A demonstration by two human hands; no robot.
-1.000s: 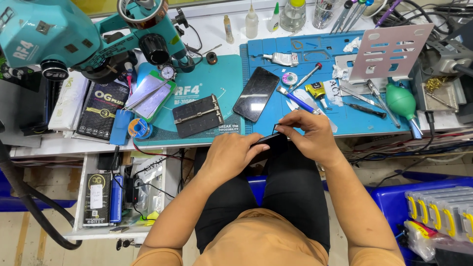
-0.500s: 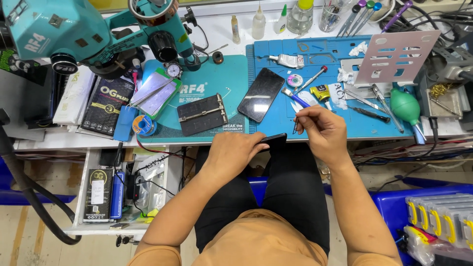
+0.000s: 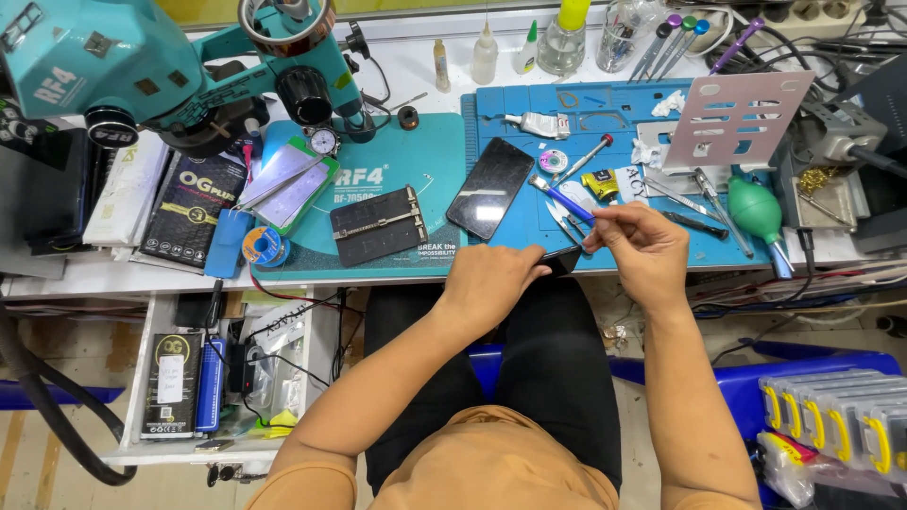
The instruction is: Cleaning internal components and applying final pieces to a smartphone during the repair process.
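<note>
head view shows a dark phone (image 3: 489,187) lying far on the blue mat (image 3: 529,113), while the left hand (image 3: 491,283) grips a small black part (image 3: 561,260) and the right hand (image 3: 642,247) pinches a blue tool (image 3: 563,199).

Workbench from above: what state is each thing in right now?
Left hand: holds a small dark part at the bench edge.
Right hand: grips a blue-handled tool.
Phone: lying flat, screen dark.
Drawer: open.

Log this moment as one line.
left hand: holds dark phone part at bench edge | right hand: holds blue-handled tool | black phone: on blue mat
</note>
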